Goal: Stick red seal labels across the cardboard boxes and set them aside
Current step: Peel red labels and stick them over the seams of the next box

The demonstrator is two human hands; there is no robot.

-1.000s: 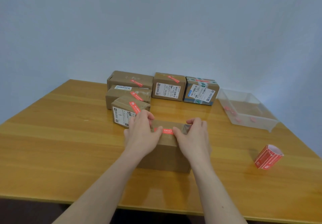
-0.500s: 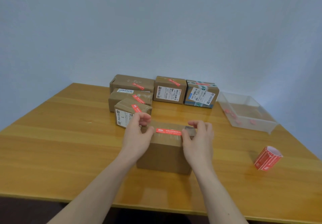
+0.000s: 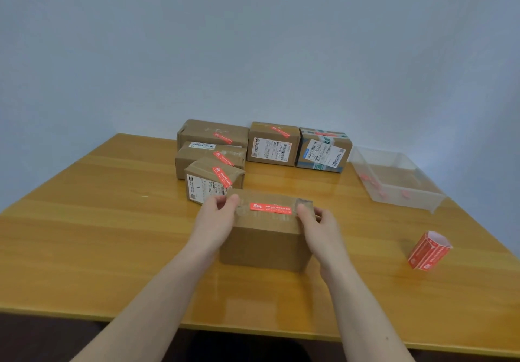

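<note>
Gripping both ends, the near box (image 3: 266, 238) is held mid-tabletop (image 3: 84, 235) by left hand (image 3: 215, 222) and right hand (image 3: 319, 228), fingers curled; red label (image 3: 270, 207) stuck along its top.

We see a glossy, varnished wooden table (image 3: 84, 221) that mirrors the things on it. The nearest box (image 3: 264, 238) is matt brown cardboard with shiny clear tape along its top, under a smooth red paper label (image 3: 270, 208). The tray (image 3: 394, 177) is clear, slightly frosted plastic.
</note>
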